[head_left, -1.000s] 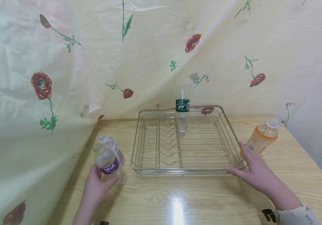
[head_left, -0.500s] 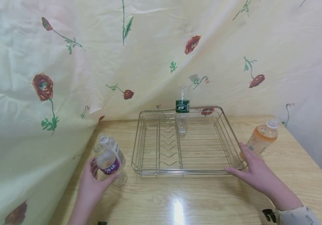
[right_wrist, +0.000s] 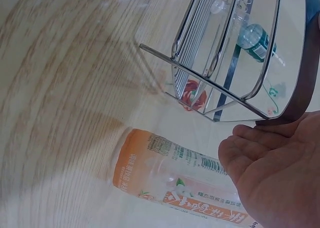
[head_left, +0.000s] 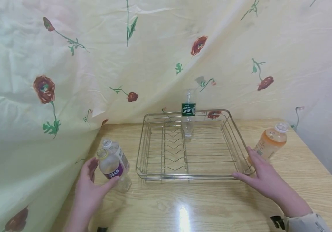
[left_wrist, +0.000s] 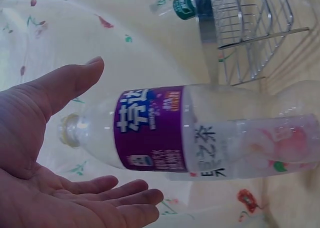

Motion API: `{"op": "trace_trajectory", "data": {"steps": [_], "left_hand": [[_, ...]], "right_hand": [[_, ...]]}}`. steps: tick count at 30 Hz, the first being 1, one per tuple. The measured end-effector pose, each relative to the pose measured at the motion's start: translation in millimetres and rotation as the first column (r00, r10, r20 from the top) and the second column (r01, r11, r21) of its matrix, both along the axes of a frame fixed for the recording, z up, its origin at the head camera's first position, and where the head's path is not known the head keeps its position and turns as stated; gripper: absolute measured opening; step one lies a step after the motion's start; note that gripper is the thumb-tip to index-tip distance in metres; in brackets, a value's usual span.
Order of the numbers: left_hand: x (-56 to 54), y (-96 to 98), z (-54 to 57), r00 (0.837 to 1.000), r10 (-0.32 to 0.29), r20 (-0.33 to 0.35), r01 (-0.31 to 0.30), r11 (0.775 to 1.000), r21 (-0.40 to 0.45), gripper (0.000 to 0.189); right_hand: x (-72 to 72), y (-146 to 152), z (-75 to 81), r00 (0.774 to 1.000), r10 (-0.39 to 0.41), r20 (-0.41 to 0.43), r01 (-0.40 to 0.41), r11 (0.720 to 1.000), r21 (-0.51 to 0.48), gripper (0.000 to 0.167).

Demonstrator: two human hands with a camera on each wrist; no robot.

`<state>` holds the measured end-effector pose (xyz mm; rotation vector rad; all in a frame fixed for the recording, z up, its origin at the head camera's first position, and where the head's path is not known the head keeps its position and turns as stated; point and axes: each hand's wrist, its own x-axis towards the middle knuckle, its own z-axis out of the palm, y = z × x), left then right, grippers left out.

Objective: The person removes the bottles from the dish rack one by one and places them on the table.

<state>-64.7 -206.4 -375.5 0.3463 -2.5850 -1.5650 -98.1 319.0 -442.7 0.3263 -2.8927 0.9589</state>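
Note:
My left hand [head_left: 89,191] is spread around a clear, capless plastic bottle with a purple label [head_left: 112,167], thumb on one side and fingers on the other. A gap shows between the palm and the bottle [left_wrist: 150,130] in the left wrist view. Right behind it stands a second clear bottle with a white label [head_left: 122,156], partly hidden. My right hand [head_left: 262,182] rests at the near right corner of a wire dish rack [head_left: 189,176], its fingers along the side rim and the thumb at the front. A green-labelled bottle [head_left: 188,109] stands upright at the rack's back.
An orange-labelled bottle [head_left: 273,140] stands just right of the rack, close to my right fingers. The wooden table [head_left: 154,206] meets a flower-patterned cloth [head_left: 154,64] at the back and left.
My left hand has loosened from the purple-labelled bottle and drawn back slightly to the left, its fingers spreading wider. The bottles, rack and right hand look unmoved.

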Motion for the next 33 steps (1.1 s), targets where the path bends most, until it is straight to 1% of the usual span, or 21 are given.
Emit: {"op": "trace_trajectory", "data": {"steps": [7,13,20,26,33], "left_hand": [[0.0,3.5,10.4,1.0,0.024,-0.018,-0.025,0.999,-0.025,0.121],[0.0,9.3,18.6,0.997,0.032,-0.069,-0.035,0.998,-0.043,0.121],[-1.6,11.9,27.8,0.993,0.04,-0.108,-0.044,0.999,-0.027,0.118],[-3.0,14.3,37.7,0.989,0.057,-0.136,-0.066,0.996,-0.063,0.118],[-2.3,19.1,46.0,0.988,0.054,-0.143,-0.066,0.995,-0.081,0.12]], "right_hand": [[1.0,-0.7,0.8,1.0,-0.003,0.009,0.003,1.0,0.01,0.115],[1.0,0.2,1.2,1.0,-0.011,0.014,0.011,1.0,0.017,0.116],[1.3,0.3,1.0,1.0,-0.01,0.013,0.01,1.0,0.014,0.116],[0.2,-0.9,2.9,1.0,0.003,0.004,-0.003,1.0,0.011,0.115],[0.0,-1.1,3.1,1.0,0.005,0.021,-0.006,1.0,0.012,0.114]]}}
